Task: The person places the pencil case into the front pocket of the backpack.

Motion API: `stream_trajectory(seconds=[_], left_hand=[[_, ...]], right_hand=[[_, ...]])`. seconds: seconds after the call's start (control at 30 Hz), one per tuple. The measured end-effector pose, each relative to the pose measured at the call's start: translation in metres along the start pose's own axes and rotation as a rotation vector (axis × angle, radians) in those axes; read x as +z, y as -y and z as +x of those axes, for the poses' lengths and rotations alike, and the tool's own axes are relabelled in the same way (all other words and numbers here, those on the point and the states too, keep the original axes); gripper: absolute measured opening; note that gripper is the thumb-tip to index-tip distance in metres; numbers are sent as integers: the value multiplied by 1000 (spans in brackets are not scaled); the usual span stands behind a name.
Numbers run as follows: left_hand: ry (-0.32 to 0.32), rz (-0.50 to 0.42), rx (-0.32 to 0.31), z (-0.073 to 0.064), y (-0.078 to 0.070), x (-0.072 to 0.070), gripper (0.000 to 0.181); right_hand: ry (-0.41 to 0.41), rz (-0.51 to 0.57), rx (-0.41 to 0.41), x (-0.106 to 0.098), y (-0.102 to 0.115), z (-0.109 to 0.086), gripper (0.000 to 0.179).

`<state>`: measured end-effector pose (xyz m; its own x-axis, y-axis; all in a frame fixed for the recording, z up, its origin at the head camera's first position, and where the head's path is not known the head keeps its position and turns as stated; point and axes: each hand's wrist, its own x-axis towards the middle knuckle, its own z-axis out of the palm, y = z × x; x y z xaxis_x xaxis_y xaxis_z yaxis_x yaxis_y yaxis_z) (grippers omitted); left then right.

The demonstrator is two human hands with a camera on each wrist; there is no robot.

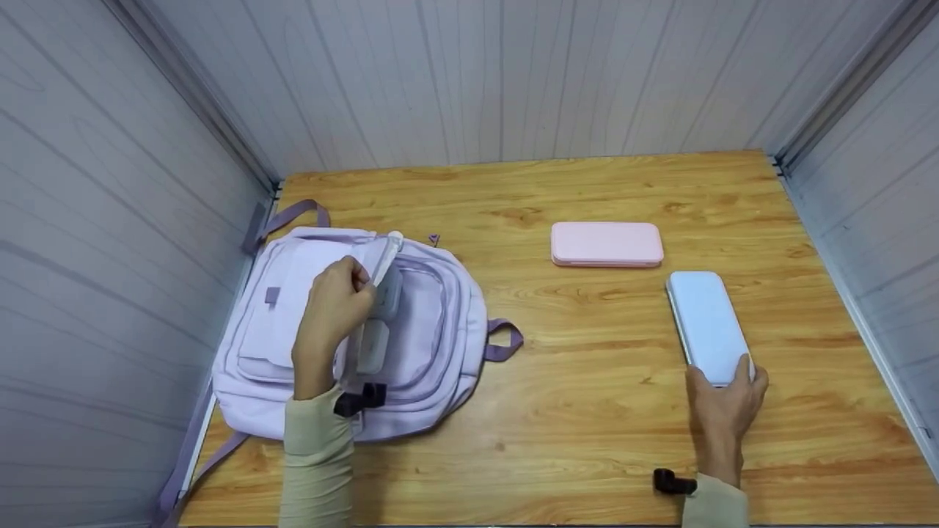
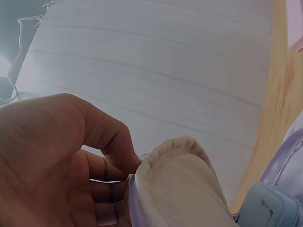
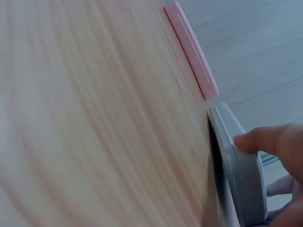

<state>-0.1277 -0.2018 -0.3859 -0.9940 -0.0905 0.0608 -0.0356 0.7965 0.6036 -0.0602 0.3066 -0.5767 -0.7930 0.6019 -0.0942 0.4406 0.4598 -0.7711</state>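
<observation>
A lilac backpack [image 1: 275,337] lies on the table at the left in the head view, its front compartment open. My left hand [image 1: 334,308] pinches the edge of the raised flap [image 1: 386,258], whose pale lining [image 2: 182,194] faces the left wrist camera. Just right of that hand, a grey-blue box [image 1: 389,293] and a smaller pale box [image 1: 373,345] sit in the opening. At the right, my right hand [image 1: 726,400] grips the near end of a light blue pencil case [image 1: 708,323], thumb on one side, fingers on the other. A dark gap shows under the case in the right wrist view.
A pink pencil case [image 1: 607,243] lies on the wooden table [image 1: 572,411] beyond the light blue one. Grey panel walls [image 1: 469,81] enclose the table at the back and both sides. Purple straps [image 1: 213,462] trail from the backpack by the left wall.
</observation>
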Motion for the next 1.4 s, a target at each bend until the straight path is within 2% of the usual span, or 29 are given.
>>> stream_trajectory(seconds=[0.3,0.6,0.97,1.4], left_hand=[[13,6,-6,0,0,0,10],[8,13,-5,0,0,1,10],[21,2,-11,1,-1,1,10],[33,-9,-12,0,-1,2,11]], right_hand=[[-80,102,-91,1,4,-3,85],[-113,143,-163,1,11,-6,84],[-148,208,-313,7,26,-9,82],[-71,268,-457,16,40,-15,84]])
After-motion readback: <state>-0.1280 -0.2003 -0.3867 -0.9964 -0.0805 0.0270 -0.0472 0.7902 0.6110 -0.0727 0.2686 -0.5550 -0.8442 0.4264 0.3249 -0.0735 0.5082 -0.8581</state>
